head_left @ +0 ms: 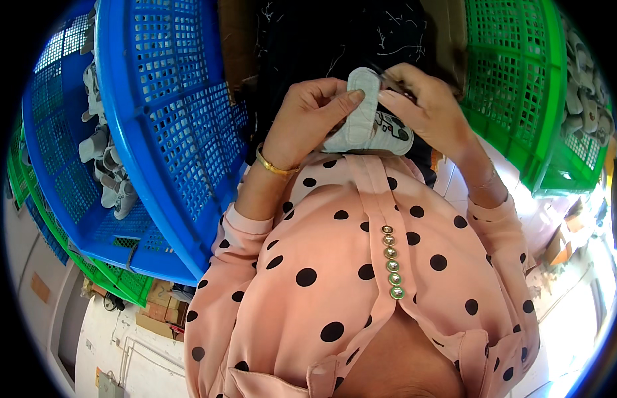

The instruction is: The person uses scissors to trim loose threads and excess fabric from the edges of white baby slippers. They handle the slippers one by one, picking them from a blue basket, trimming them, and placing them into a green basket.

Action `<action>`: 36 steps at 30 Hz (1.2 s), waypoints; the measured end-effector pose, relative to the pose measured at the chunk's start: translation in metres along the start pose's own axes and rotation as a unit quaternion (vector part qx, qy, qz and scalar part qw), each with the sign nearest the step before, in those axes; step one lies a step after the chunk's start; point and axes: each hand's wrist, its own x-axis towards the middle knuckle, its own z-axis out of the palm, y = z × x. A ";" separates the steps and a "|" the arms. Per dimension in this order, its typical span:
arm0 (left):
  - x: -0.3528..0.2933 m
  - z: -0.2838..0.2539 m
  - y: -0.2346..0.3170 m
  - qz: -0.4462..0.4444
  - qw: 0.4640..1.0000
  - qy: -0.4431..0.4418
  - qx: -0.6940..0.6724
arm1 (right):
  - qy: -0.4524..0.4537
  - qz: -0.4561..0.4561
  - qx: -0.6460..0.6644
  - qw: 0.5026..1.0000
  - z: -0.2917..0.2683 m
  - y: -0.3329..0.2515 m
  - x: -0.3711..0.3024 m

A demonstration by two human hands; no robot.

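A white shoe upper [363, 119] with a black printed pattern is in front of my chest, its long tongue-like part pointing up. My left hand [305, 119] pinches that part between thumb and fingers. On the other side of the upper, my right hand [431, 106] is closed around a small dark tool [398, 86] that looks like thread snips. Its tip is blurred near the top of the white part. The fingers hide most of this tool, and part of the upper lies behind my left hand.
To the left stands a blue plastic basket [182, 126], with another blue basket [56, 166] beyond it holding several white shoe uppers [109, 172]. On the right a green basket [514, 86] stands before more pale uppers [584, 99]. Loose white threads lie on dark cloth [308, 40].
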 end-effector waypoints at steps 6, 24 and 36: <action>-0.010 0.014 0.003 0.093 0.971 0.070 0.207 | -0.002 0.052 0.125 0.991 0.021 0.008 0.005; -0.008 0.009 0.006 0.385 0.746 0.161 0.519 | -0.022 0.053 0.211 0.976 0.022 -0.003 -0.006; -0.013 -0.017 0.011 0.286 0.774 0.226 0.517 | -0.021 0.081 0.237 0.968 0.020 0.005 -0.008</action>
